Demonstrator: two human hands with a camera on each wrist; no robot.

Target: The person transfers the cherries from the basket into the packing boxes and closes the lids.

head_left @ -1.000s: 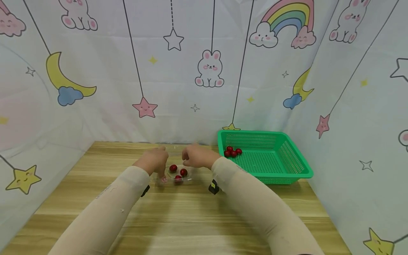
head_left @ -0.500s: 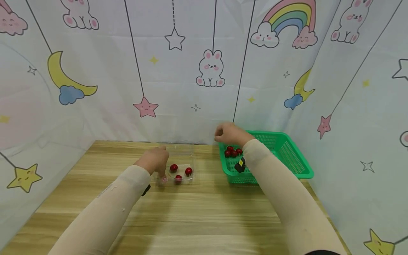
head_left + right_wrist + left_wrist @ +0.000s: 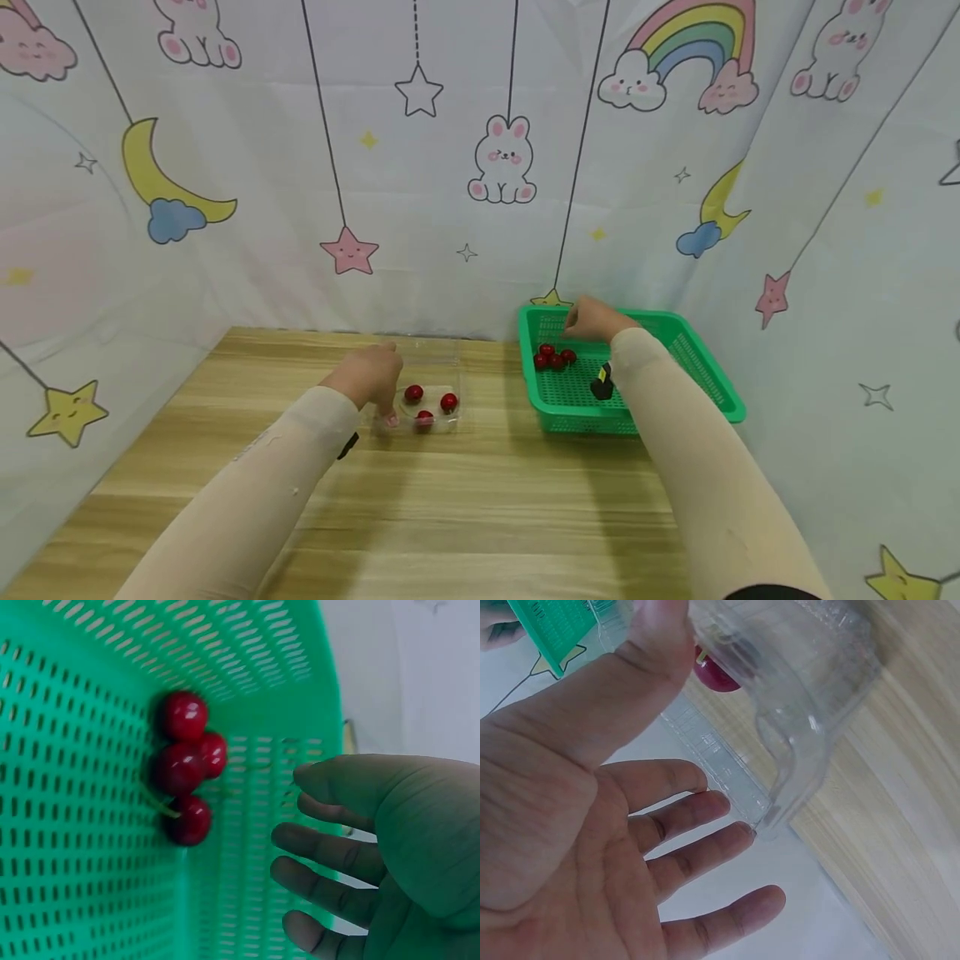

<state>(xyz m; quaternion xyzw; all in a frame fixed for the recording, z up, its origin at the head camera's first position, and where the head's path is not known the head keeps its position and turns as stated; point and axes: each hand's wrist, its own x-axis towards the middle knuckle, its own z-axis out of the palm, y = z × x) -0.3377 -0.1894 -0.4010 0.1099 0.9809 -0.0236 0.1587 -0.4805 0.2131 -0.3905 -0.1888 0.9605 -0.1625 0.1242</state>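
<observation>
A clear plastic clamshell box (image 3: 454, 375) sits on the table with its lid laid back, holding three red cherries (image 3: 414, 393). My left hand (image 3: 369, 375) rests at the box's left side. In the left wrist view the thumb (image 3: 660, 637) lies over the box edge, while the loosely extended fingers reach toward the lid side. Over the left part of a green basket (image 3: 637, 410) hovers my right hand (image 3: 596, 320). Its fingers are relaxed and hold nothing in the right wrist view. Several cherries (image 3: 180, 769) lie grouped in the basket's corner, one with a green stem.
The wooden table (image 3: 465, 508) ends at a white curtain (image 3: 285, 283) printed with rabbits, stars and moons. The curtain also closes in both sides. The basket stands at the right back, its rim raised above the tabletop.
My right hand has left the clamshell box and moved right and over the basket. The rightmost cherry in the box has shifted slightly right. My left hand keeps its place at the box.
</observation>
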